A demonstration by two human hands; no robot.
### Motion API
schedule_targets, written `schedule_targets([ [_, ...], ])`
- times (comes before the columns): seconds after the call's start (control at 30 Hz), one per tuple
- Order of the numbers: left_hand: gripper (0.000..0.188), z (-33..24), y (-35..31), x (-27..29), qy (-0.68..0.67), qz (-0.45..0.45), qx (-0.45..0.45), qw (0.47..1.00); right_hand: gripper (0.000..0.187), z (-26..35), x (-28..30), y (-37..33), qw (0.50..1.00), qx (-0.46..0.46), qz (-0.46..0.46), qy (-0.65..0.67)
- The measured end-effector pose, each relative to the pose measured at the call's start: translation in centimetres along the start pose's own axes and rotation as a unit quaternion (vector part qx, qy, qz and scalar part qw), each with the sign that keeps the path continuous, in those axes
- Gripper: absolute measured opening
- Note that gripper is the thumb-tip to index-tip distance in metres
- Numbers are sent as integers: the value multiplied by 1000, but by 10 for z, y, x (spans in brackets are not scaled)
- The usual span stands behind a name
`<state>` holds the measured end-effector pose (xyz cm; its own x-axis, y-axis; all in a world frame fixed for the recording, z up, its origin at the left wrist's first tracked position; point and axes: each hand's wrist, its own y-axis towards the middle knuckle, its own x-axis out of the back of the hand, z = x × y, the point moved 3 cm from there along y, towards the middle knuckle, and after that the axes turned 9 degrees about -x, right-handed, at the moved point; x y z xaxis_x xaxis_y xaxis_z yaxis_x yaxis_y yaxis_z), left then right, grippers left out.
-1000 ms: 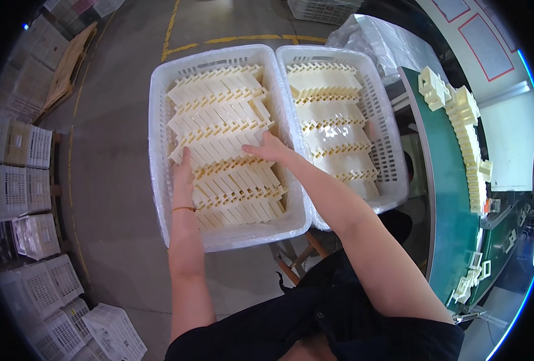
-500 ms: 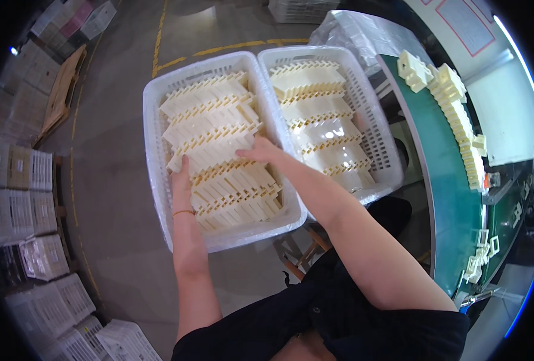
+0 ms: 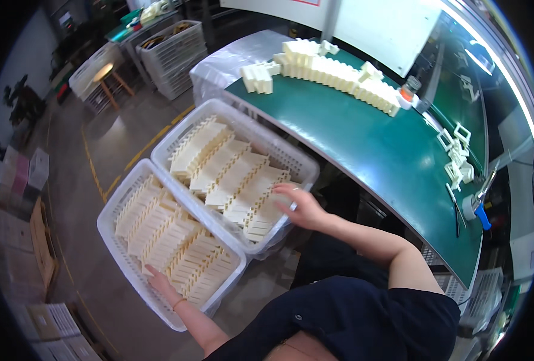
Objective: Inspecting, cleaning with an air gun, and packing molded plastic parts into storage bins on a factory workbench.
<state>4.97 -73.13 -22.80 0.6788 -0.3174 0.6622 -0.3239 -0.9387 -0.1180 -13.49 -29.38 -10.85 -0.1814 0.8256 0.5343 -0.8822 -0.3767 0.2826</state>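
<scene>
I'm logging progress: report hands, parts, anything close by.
Left hand at cream parts in left crate; grip unclear. Right hand open, over right crate. Green bench alongside right crate.

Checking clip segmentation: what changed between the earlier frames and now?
The view swung right. The right hand came off the cream parts in the left basket and moved right, over the right basket. Unchanged: left hand at those parts' left side; both baskets loaded.

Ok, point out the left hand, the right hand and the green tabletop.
Left hand point(image 3: 160, 282): head view, back of the hand.
Right hand point(image 3: 307, 210): head view, back of the hand.
Green tabletop point(image 3: 345, 137): head view, bare middle stretch.
</scene>
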Motion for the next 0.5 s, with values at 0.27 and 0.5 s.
schedule_targets([
  [0.27,52,-114,-36,-83,-108,-81,-347,928,18,-52,185,-65,933,-132,-325,-84],
  [0.5,24,-368,-237,-167,-264,290,-536,748,24,-90,256,-32,908,-223,-345,74],
])
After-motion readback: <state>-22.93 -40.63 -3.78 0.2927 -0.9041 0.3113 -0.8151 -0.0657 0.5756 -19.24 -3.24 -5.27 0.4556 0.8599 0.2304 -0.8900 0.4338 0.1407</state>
